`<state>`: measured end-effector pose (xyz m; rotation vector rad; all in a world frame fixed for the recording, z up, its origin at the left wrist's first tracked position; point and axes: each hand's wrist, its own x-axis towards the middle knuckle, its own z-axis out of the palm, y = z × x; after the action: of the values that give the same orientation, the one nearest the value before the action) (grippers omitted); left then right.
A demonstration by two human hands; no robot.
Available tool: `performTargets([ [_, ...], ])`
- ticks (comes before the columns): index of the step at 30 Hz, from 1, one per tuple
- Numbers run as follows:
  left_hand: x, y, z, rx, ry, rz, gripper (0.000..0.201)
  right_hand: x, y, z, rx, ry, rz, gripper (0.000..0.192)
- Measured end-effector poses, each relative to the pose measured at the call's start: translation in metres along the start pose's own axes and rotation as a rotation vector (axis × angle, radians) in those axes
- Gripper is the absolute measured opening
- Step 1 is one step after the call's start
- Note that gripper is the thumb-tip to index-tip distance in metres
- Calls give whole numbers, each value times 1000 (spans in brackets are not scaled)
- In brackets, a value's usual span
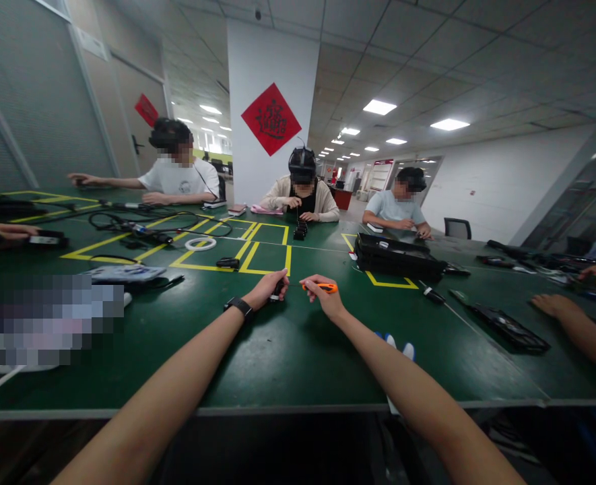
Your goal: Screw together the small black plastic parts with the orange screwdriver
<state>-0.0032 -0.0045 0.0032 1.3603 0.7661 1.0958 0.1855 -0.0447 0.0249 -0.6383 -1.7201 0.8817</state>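
Observation:
My left hand [262, 289], with a black watch on its wrist, is closed around a small black part [278, 289] above the green table [298, 364]. What kind of part this is, I cannot make out. In my right hand [326, 300] is an orange-handled screwdriver [328, 287], its thin dark shaft pointing left towards the black part. Whether the tip touches the part is too small to tell. Just beyond my left hand, a separate black piece [227, 263] lies on the table near yellow tape lines.
A white tape roll [201, 244] and black cables [146, 232] lie ahead on the left. A bulky black case [399, 256] and a black panel [510, 327] are to the right. Blue-and-white objects [403, 349] sit by my right forearm. Co-workers sit across and on both sides.

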Motion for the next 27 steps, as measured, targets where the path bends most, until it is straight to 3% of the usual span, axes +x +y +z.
performTargets([
  [13,-1,2,2,-6,1,-11,41,-1,3,0,25,32,29,18],
  [27,-4,6,5,-5,21,-16,41,-1,2,-2,-93,16,-72,15],
])
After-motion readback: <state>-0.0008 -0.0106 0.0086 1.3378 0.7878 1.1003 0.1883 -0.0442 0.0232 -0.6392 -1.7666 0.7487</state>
